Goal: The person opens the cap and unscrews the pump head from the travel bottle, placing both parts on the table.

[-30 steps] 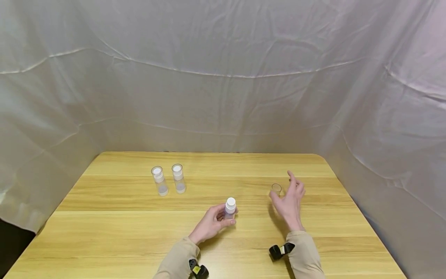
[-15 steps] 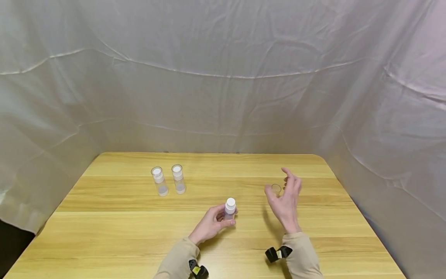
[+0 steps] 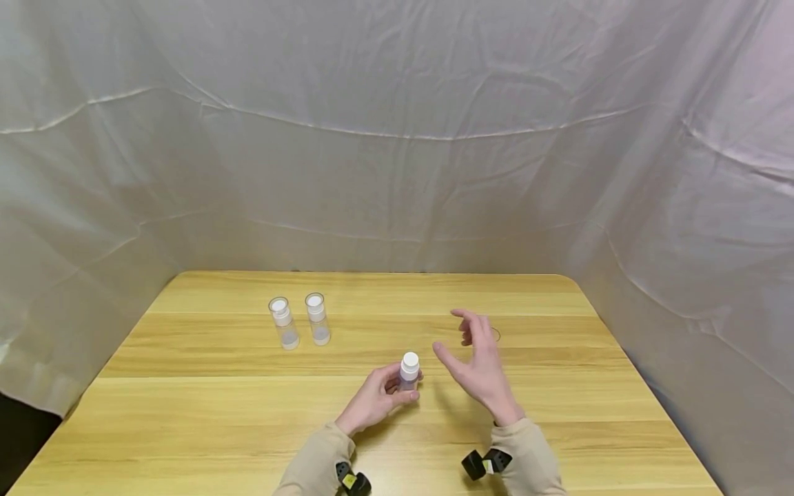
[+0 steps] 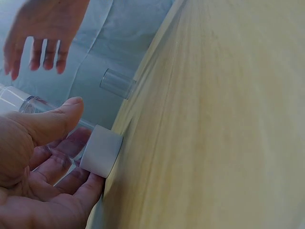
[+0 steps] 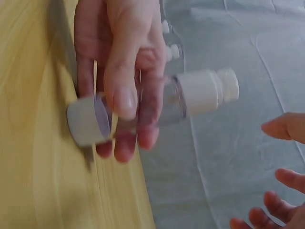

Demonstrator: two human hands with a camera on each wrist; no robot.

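My left hand [image 3: 372, 401] grips a small clear pump bottle [image 3: 409, 368] upright near the middle of the table. In the right wrist view, its white collar and pump head [image 5: 202, 90] point away from the white base [image 5: 88, 121], with the thumb and fingers around the clear body between them. My right hand [image 3: 476, 364] hovers to the right of the bottle, fingers spread and holding nothing. A clear open cylinder, like a bottle overcap [image 4: 116, 83], stands on the table; in the head view the right hand mostly hides it.
Two similar bottles with clear overcaps on, one [image 3: 284, 324] left of the other [image 3: 318, 319], stand upright at the back left of the wooden table [image 3: 186, 427]. A grey cloth [image 3: 397, 172] hangs behind and at both sides.
My right hand has moved left, away from the clear overcap and toward the bottle, its fingers still spread. The left hand and the bottle have stayed in place.
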